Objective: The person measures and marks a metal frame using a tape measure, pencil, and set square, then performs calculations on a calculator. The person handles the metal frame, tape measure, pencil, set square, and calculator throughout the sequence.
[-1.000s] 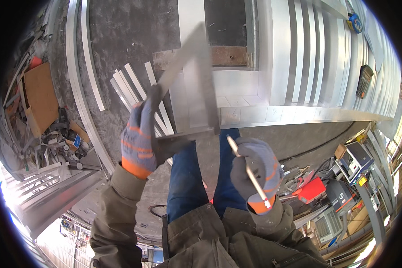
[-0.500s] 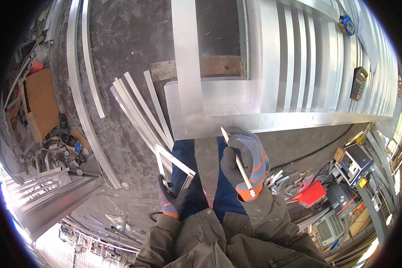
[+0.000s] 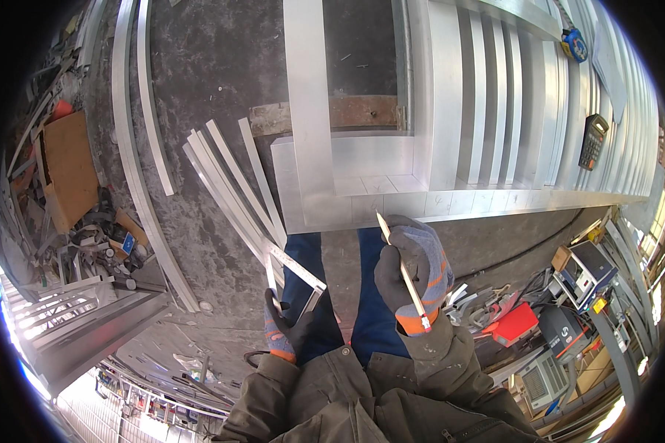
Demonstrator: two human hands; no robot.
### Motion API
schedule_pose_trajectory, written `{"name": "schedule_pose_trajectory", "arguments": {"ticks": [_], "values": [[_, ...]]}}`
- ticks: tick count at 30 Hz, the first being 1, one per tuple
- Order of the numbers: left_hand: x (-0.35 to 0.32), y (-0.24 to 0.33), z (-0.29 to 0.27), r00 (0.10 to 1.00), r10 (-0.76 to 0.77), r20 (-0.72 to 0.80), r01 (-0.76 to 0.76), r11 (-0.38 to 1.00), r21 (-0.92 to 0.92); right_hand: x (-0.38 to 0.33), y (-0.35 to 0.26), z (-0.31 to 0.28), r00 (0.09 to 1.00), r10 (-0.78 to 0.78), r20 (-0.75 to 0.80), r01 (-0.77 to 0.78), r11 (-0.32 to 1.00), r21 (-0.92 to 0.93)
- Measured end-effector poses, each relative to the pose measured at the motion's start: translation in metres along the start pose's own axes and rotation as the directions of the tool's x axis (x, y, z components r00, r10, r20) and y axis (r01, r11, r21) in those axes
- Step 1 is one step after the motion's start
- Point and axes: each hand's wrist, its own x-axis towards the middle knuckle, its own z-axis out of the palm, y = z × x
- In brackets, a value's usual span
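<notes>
My right hand [image 3: 414, 269], in a grey and black glove with orange stripes, is closed round a light wooden pencil [image 3: 403, 277]. The pencil's tip points at the near face of a silver metal profile [image 3: 451, 204], just short of its lower edge. Fine marks run across that face. Lower and to the left, my left hand [image 3: 287, 330], gloved alike, grips a metal square [image 3: 299, 267] with a pale, angled blade. The square is held above my left thigh, apart from the profile. A second flat profile [image 3: 309, 96] crosses the near one at its left end.
A black calculator [image 3: 592, 142] and a blue tape measure [image 3: 573, 44] lie on the parallel profiles at right. Loose strips [image 3: 229, 184] lie on the floor at left. Beyond are a cardboard box [image 3: 68, 170] and scrap. A red box [image 3: 513, 323] and machines stand at lower right.
My right hand has shifted slightly right and down with the pencil, whose tip has drawn away from the profile's marked face. My left hand and the square have barely moved.
</notes>
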Motion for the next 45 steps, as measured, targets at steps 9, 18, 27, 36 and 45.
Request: {"name": "schedule_pose_trajectory", "arguments": {"ticks": [9,18,27,36,45], "values": [[-0.001,0.005,0.000,0.992,-0.121,0.027,0.123,0.986,-0.109,0.006,-0.011,-0.001,0.994,-0.021,-0.106,0.020,1.000,-0.008],[0.001,0.008,0.000,0.985,-0.165,0.041,0.169,0.979,-0.116,-0.028,-0.029,-0.016,0.873,0.329,0.359,-0.411,0.893,0.181],[0.003,-0.008,-0.003,0.999,-0.007,0.054,0.005,0.999,0.046,-0.017,-0.041,-0.008,0.791,0.481,0.379,-0.584,0.777,0.234],[0.004,0.005,-0.002,0.999,-0.025,0.025,0.024,0.999,0.034,-0.010,-0.040,-0.007,0.821,0.438,0.366,-0.523,0.834,0.175],[0.005,0.011,0.000,1.000,-0.018,0.013,0.017,0.999,0.046,-0.013,-0.033,-0.009,0.803,0.444,0.398,-0.544,0.818,0.185]]}}
